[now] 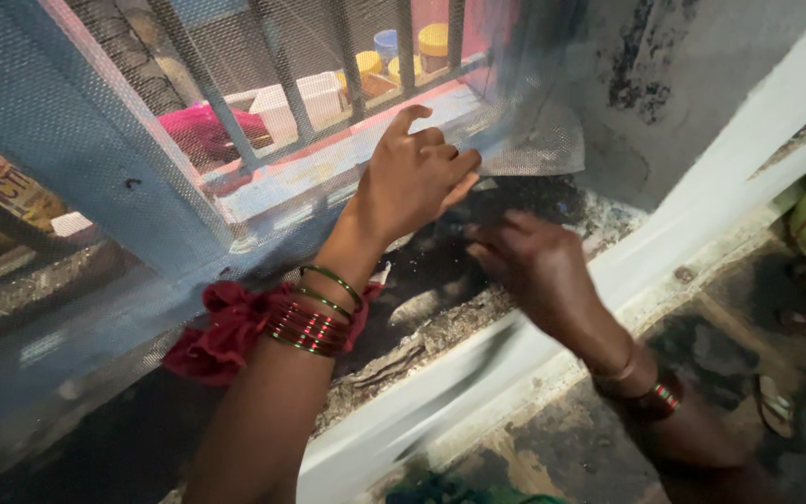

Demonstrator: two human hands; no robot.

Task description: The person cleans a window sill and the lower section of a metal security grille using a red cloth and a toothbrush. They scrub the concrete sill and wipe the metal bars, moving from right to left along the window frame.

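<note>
Mesh (95, 187), fine, blue-grey and see-through, hangs over the window bars (207, 93) and fills the picture from nine to twelve o'clock; its loose lower corner, a paler grey flap, ends near one o'clock of centre against the stained wall (701, 75). Behind it show a pink cloth (202, 131), a white box (300, 103) and yellow-lidded jars (433, 42). Left hand (417, 177), with green and red bangles (314, 317) and a red scrunchie (221, 331) on the wrist, presses the mesh's lower edge near centre, forefinger raised, other fingers curled onto the net. At four o'clock of it, just beside, the right hand (534, 266) hovers blurred over the dark, grimy sill (422, 280); whether its fingers pinch anything I cannot tell. A white ledge (478, 383) runs from six to two o'clock.
</note>
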